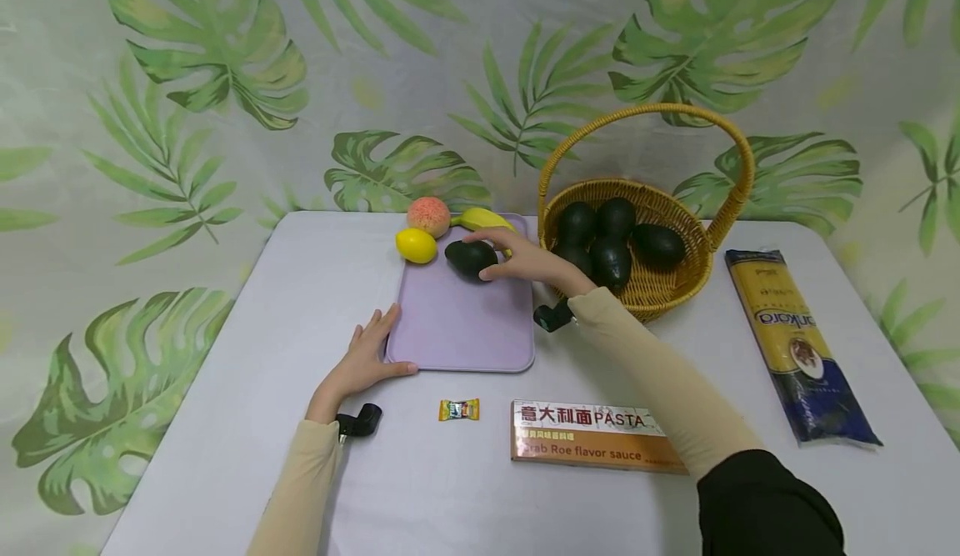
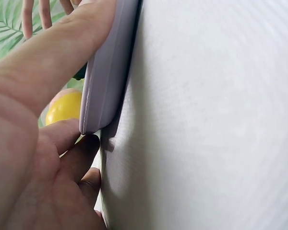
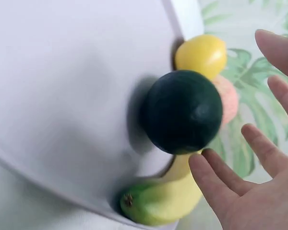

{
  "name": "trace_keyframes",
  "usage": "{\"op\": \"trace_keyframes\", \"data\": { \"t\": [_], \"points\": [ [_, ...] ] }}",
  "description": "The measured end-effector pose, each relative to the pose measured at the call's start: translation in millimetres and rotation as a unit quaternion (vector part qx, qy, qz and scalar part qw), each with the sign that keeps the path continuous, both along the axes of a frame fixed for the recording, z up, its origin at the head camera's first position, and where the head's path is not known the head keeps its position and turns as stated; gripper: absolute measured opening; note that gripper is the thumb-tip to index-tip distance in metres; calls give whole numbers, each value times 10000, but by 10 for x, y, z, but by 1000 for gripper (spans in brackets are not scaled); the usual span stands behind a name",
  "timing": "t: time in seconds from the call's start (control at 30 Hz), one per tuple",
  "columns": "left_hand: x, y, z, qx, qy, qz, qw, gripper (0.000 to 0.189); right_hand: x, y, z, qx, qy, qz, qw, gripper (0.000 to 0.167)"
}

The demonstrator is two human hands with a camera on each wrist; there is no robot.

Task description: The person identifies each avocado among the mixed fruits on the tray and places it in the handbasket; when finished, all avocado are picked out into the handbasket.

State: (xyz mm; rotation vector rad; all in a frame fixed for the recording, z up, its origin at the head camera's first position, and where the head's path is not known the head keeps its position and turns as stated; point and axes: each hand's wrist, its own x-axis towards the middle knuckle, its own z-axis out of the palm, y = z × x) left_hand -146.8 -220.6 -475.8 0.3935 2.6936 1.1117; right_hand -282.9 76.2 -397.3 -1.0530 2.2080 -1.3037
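Note:
A dark green avocado (image 1: 468, 259) lies on the upper part of a lilac tray (image 1: 465, 331). My right hand (image 1: 527, 261) hovers at its right side; in the right wrist view the spread fingers (image 3: 269, 153) stand apart from the avocado (image 3: 182, 112). At the tray's front left corner my left hand (image 1: 363, 362) rests against the rim, thumb along the front edge and fingers at the left side. A lemon (image 1: 416, 245), a peach (image 1: 428, 217) and a banana (image 3: 163, 201) sit along the tray's far edge, the banana partly behind my right hand in the head view.
A wicker basket (image 1: 660, 296) with a tall handle holds several avocados (image 1: 611, 262) right of the tray. Nearer me lie a small yellow candy packet (image 1: 459, 409) and a pasta box (image 1: 592, 439), partly under my right forearm. A pasta bag (image 1: 802, 343) lies far right.

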Motion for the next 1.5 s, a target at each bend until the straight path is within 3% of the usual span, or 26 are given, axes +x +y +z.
{"op": "trace_keyframes", "data": {
  "t": [0.27,0.5,0.77,0.93,1.17,1.5],
  "points": [
    [-5,1,-10,33,19,15,10000,105,-122,-285,-73,1079,522,-503,9915,55],
    [-12,-14,-31,14,39,9,10000,105,-128,-412,-118,2171,963,-538,9699,55],
    [-5,-10,-22,-5,41,15,10000,105,-80,-423,-153,2577,1217,-780,9554,52],
    [-8,-4,-16,-8,32,-8,10000,105,-24,-354,-91,2141,964,-872,9681,50],
    [-17,-4,-11,-13,1,-6,10000,106,51,-22,130,1010,710,-525,9910,47],
    [0,-3,10,-4,-4,-18,10000,106,282,754,415,179,-143,-626,9978,52]
  ]
}}
